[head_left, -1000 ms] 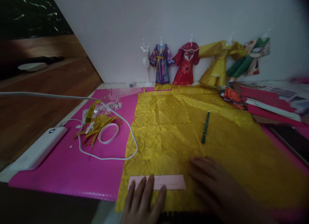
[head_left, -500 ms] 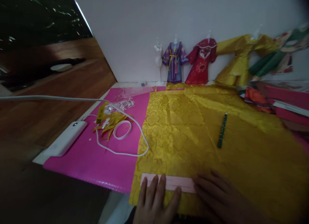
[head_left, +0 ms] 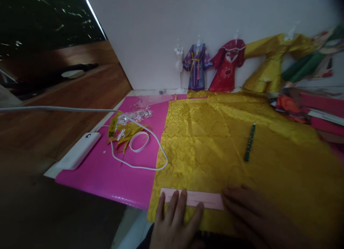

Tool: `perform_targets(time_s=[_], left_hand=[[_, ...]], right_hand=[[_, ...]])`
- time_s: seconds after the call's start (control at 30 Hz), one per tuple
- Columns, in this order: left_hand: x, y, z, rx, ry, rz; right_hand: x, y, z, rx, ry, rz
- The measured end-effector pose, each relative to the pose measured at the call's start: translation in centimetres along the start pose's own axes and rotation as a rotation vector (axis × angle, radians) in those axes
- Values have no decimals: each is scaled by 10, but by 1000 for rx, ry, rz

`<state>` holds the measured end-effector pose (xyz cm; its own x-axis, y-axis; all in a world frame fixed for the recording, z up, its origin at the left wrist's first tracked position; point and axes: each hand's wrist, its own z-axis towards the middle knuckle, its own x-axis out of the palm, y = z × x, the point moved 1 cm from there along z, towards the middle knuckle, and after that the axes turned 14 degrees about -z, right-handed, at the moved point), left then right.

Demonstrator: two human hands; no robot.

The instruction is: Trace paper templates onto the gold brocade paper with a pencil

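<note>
Dim, greyish light is falling across the worktop, and deep shadow is filling the space past its near left corner. Small highlights are glinting along the pink mat's near edge; the yellow cloth is shining softly. The right hand is looking blurred, and the green garment beyond the far right corner is appearing stretched.

At lower centre, a pink rectangular paper strip lies on patterned yellow cloth; flat red sheets seemingly lie near the right edge.
</note>
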<state>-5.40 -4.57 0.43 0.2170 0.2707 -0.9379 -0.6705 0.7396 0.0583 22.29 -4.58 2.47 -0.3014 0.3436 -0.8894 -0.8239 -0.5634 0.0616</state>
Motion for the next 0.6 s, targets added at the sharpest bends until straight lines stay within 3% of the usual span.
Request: perform_targets(time_s=[0.17, 0.3, 0.6], left_hand=[[3, -3, 3, -94, -85, -99], [3, -4, 3, -97, -58, -108], [2, -3, -1, -105, -47, -126]], right_hand=[[-18, -10, 2, -19, -30, -131], [-23, -15, 0, 2, -39, -133], [-19, -14, -7, 54, 92, -118]])
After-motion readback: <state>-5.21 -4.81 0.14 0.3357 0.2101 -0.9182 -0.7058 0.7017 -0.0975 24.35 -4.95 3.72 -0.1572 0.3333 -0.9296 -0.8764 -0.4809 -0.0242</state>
